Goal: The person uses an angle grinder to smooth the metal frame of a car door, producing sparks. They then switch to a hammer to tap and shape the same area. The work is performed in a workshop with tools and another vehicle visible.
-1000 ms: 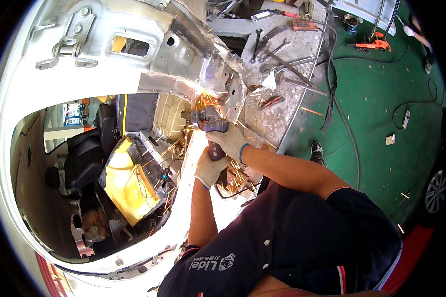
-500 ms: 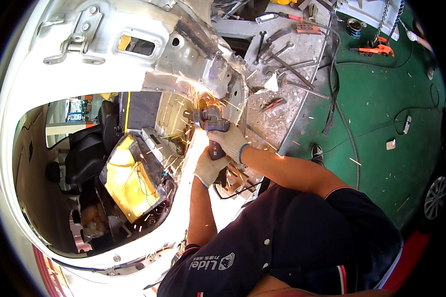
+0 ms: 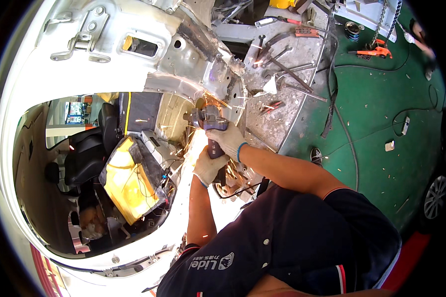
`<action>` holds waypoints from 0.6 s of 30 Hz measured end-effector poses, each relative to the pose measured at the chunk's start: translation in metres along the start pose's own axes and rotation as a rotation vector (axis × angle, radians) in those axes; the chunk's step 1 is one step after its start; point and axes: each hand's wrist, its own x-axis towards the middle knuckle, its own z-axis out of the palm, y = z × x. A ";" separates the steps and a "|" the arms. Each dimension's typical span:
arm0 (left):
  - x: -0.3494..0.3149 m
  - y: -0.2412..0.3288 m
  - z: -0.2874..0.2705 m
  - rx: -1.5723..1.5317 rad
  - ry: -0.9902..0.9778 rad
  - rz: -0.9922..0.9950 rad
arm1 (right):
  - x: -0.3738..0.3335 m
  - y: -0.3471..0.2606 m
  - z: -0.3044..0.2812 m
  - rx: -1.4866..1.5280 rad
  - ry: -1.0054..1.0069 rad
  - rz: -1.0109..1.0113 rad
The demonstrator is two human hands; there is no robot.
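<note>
Both my hands, in off-white work gloves, hold an angle grinder (image 3: 214,147). My left hand (image 3: 207,167) is wrapped round the rear of its body, and my right hand (image 3: 228,138) grips farther forward, close behind the head. The grinder's disc end is at the bare metal edge (image 3: 176,83) of a white car body (image 3: 104,74), beside the window opening. Orange sparks (image 3: 210,98) fly from there, and streaks scatter down toward my left forearm. The exact contact of disc and metal is hard to make out through the glare.
Through the opening show a black seat (image 3: 84,156) and a yellow-covered pad (image 3: 129,180) with loose wires. Right of the body, a dusty metal platform (image 3: 295,116) carries several bars, bolts and pliers (image 3: 272,107). A cable (image 3: 349,138), an orange chain tool (image 3: 376,51) and a small can (image 3: 352,30) lie beyond.
The spray of sparks at the disc has become smaller and dimmer. My hands and the grinder stay nearly in place, while the view has shifted slightly.
</note>
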 end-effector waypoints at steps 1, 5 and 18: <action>-0.002 0.004 0.000 -0.012 -0.001 0.002 | 0.002 0.002 0.000 -0.014 0.023 -0.018; -0.019 0.008 0.007 -0.116 -0.017 -0.028 | -0.006 0.007 -0.007 0.005 -0.048 0.009; -0.046 -0.028 0.031 -0.121 -0.080 0.010 | -0.033 0.055 -0.034 -0.011 -0.138 -0.010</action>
